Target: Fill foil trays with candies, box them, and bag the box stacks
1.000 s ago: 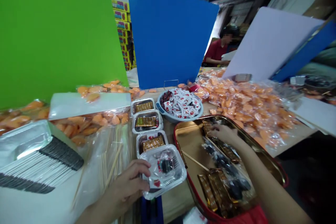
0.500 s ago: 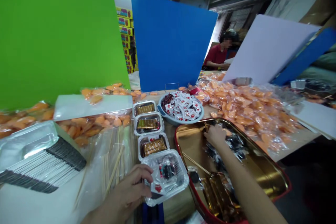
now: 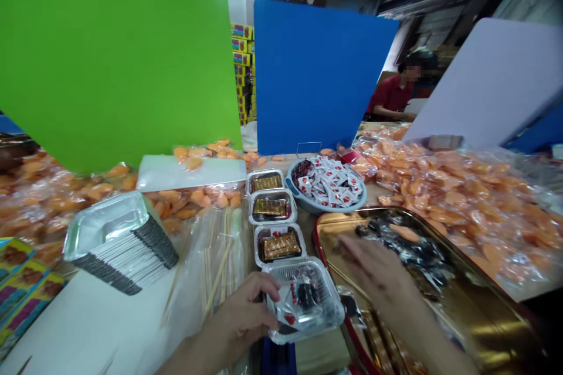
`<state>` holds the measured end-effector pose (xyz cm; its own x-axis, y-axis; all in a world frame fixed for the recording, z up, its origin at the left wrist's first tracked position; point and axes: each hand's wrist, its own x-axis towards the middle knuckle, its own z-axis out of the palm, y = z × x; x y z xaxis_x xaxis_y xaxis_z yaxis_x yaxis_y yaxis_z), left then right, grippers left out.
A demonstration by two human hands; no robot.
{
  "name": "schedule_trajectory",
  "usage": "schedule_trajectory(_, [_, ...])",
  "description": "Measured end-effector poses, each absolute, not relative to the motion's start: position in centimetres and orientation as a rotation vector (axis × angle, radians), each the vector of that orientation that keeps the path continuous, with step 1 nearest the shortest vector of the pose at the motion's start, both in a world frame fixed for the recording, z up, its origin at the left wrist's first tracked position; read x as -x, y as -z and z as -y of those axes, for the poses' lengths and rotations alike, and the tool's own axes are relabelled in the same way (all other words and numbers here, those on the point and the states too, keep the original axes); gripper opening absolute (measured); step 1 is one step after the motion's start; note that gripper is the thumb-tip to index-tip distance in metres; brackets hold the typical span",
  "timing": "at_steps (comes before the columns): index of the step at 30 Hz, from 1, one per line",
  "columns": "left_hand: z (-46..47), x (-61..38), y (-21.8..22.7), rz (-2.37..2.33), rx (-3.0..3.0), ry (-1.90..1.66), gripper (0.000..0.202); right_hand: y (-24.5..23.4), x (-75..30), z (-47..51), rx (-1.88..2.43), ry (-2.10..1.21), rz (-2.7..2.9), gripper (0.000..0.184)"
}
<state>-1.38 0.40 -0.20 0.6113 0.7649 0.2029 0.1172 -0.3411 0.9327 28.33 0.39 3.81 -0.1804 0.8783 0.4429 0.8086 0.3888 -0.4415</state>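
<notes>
A stack of nested foil trays [image 3: 127, 249] stands left of centre; a column of three filled trays [image 3: 279, 246] runs down the middle, gold packets showing on top; at its near end, lower centre, a clear-looking tray [image 3: 323, 310] contains a black wrapped item [image 3: 307, 294] and a white-and-red sachet [image 3: 288, 317]; the light-blue bowl [image 3: 325, 208] right of the column is heaped with similar sachets; the gold tray [image 3: 497, 328] at lower right holds black wrapped pieces [image 3: 422, 252], an orange piece [image 3: 404, 232], gold packets [image 3: 377, 340] and a thin stick [image 3: 345, 279].

Yellow printed boxes [image 3: 21, 299] sit at the left edge; bagged orange pieces [image 3: 35, 211] spread beside them, thin wooden sticks [image 3: 217, 281] lie on clear plastic left of the column, and more orange bags [image 3: 466, 199] pile at right; behind rise a green panel [image 3: 123, 64], a blue panel [image 3: 321, 76] and a pale lilac panel [image 3: 492, 82], a person in red [image 3: 391, 96] between the last two.

The left hand [image 3: 246, 310] pinches the clear-looking tray's left edge; the right hand [image 3: 382, 269], blurred above the gold tray, points its fingers up and left; whether it grips anything, I cannot tell.
</notes>
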Motion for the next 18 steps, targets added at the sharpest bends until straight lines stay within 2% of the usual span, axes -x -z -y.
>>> schedule_trajectory(6, [-0.6, 2.0, -1.0, -0.733, -1.96, -0.891, 0.014, -4.2, -22.1, 2.4, 1.078, -0.029, 2.535, 0.079])
schedule_trajectory(9, [-1.4, 2.2, -1.8, -0.691, -2.075, -0.925, 0.013, -2.5, -21.3, 2.0, 0.95, 0.01, 2.616, 0.062])
schedule_trajectory(12, [-2.3, 2.4, -2.4, -0.712, -2.136, -0.973, 0.011, -1.3, -21.1, 0.7, 0.926, -0.052, 2.641, 0.054])
schedule_trajectory(16, [-3.1, 4.4, -4.5, -0.972, -2.307, -1.061, 0.044, -0.9, -21.2, -2.1, 0.918, -0.131, 2.609, 0.049])
schedule_trajectory(18, [-3.3, 6.3, -6.1, -1.129, -2.396, -1.112, 0.043, -0.5, -21.2, -3.6, 0.918, -0.14, 2.621, 0.045])
